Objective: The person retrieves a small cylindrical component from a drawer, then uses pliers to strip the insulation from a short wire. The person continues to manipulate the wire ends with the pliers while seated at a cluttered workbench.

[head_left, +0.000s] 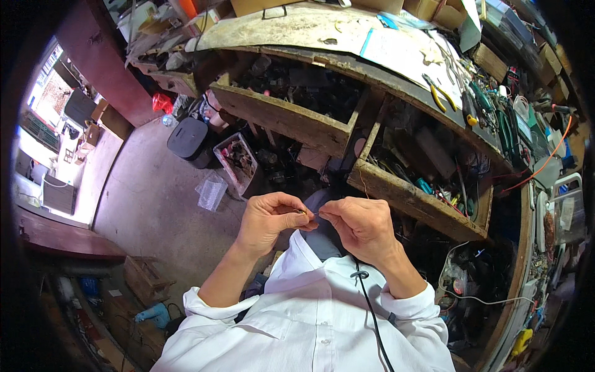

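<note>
My left hand (266, 222) is closed in a pinch in front of my chest. Between its thumb and forefinger sits a small dark, brass-coloured piece (302, 211), too small to name. Close beside it, my right hand (362, 224) pinches with its fingertips turned toward that piece. Whatever those fingers hold is hidden or too thin to make out. A thin orange wire (364, 181) shows just above the right knuckles; I cannot tell whether it runs into the hand.
Two wooden drawers, a left one (285, 118) and a right one (421, 201), stand pulled out beyond my hands, full of parts and tools. Yellow-handled pliers (439, 94) lie on the workbench (279, 28). A black bin (188, 141) and a box of scraps (238, 162) are on the floor.
</note>
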Demonstrator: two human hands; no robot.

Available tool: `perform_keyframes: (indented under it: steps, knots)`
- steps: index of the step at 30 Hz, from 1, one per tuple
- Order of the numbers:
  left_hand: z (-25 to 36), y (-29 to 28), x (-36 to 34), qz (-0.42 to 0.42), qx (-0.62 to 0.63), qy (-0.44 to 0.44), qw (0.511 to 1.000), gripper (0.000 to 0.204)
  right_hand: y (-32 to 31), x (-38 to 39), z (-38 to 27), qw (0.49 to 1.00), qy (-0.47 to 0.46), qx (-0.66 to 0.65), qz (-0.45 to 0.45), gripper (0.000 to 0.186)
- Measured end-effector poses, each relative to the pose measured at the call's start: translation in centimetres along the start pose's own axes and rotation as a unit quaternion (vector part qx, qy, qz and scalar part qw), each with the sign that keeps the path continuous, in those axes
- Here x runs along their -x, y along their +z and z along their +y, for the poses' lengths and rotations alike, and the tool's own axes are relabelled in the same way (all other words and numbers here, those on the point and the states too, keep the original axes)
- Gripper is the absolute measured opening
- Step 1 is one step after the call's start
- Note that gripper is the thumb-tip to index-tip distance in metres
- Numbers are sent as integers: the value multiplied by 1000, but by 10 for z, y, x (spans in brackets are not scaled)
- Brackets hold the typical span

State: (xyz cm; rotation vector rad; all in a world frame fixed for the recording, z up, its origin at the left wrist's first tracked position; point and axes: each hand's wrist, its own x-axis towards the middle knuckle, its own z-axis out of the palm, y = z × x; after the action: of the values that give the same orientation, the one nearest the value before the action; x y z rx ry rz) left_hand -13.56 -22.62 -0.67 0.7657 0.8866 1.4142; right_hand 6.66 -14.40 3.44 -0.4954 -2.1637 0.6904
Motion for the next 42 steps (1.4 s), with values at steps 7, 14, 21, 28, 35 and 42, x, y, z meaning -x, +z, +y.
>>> perform_keyframes:
  steps: [7, 14, 21, 28, 35, 42]
  knots:
    - [8, 1, 7, -34, 2, -2, 999, 12, -1, -6, 1, 993, 66, -99, -15, 10]
    - [4, -5, 0, -54, 93, -12, 994, 14, -7, -22, -2, 995, 67, -74, -8, 10]
    - [3, 0, -7, -56, 189, -45, 979, 15, -7, -22, 1, 999, 19, -33, 18, 10]
    - [-2, 2, -12, 10, 169, -45, 984, 16, 2, -18, -4, 1000, -6, -12, 17, 12]
    - [1, 5, -5, -2, 45, 8, 999, 11, -4, -13, 1, 1000, -2, -3, 16, 14]
    - [8, 7, 1, -19, -26, 17, 999, 10, -7, -12, 1, 999, 26, -43, 3, 14]
